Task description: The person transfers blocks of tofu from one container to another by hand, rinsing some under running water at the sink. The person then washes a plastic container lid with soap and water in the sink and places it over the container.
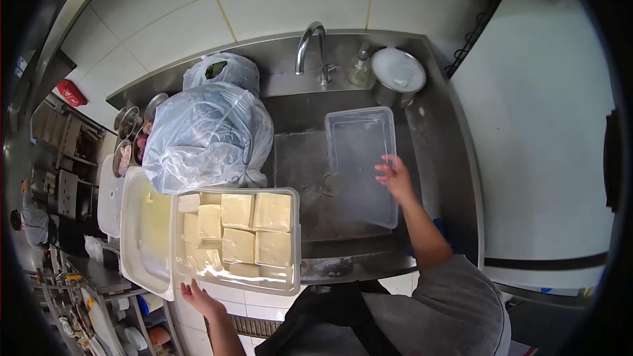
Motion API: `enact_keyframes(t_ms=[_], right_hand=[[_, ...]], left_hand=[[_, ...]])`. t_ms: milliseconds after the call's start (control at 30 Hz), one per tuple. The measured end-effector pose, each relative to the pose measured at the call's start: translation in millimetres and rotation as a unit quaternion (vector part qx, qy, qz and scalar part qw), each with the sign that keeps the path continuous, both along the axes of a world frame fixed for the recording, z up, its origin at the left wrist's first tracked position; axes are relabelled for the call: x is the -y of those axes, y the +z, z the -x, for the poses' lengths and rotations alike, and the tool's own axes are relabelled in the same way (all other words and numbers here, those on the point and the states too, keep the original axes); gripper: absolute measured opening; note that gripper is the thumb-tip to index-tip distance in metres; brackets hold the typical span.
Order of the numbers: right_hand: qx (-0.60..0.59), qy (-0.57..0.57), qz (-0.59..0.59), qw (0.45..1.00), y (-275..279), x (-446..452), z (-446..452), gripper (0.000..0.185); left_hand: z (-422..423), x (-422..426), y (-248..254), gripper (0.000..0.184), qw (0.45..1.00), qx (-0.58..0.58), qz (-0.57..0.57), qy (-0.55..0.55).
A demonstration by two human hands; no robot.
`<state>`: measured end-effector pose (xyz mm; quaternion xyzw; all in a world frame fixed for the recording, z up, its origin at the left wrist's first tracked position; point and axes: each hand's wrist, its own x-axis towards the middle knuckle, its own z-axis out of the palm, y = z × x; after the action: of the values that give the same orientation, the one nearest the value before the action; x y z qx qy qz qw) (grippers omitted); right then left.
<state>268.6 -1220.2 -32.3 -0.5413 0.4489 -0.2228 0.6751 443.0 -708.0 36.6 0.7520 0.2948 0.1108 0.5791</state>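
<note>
My right hand [397, 183] is over the right edge of a clear plastic lid [359, 158], which lies tilted in the sink. Its fingers are apart, and I cannot tell whether they touch the lid. My left hand [203, 302] is just in front of the near left corner of a plastic tub [296, 240], fingers spread and holding nothing. Several pale tofu blocks [238, 244] sit in liquid in the tub. To its left is a second tub [148, 224] with yellowish liquid.
A steel sink [300, 158] with a curved faucet [310, 46] lies ahead. Bulky plastic bags [211, 135] stand behind the tofu tub. A glass bottle [360, 69] and a lidded pot [397, 72] sit at the back right. Another person [34, 221] is far left.
</note>
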Motion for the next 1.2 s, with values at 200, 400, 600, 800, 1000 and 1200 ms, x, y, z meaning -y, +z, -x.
enact_keyframes(t_ms=[200, 400, 600, 800, 1000, 1200], right_hand=[[0.010, 0.096, 0.192, 0.977, 77, -7, 40, 0.010], [0.016, 0.203, 0.238, 0.950, 143, -20, 26, 0.013], [-0.127, 0.034, 0.451, 0.883, 112, 161, -73, 0.046], [-0.446, 0.047, 0.438, 0.779, 107, 202, -142, 0.061], [-0.222, -0.042, 0.449, 0.864, 91, 231, -118, 0.040], [0.300, -0.003, -0.284, 0.911, 46, 62, -105, 0.056]], left_hand=[[15, 140, 68, 0.049, 0.772, 0.276, -0.175, -0.545], [-29, 329, 110, 0.041, 0.634, 0.288, -0.173, -0.697], [-80, 378, 32, 0.018, 0.622, 0.036, 0.077, -0.779], [-70, 387, 54, 0.025, 0.700, -0.152, 0.130, -0.685], [-78, 375, 61, 0.047, 0.685, -0.173, 0.142, -0.693], [-48, 409, 47, 0.074, 0.670, -0.202, 0.181, -0.691]])
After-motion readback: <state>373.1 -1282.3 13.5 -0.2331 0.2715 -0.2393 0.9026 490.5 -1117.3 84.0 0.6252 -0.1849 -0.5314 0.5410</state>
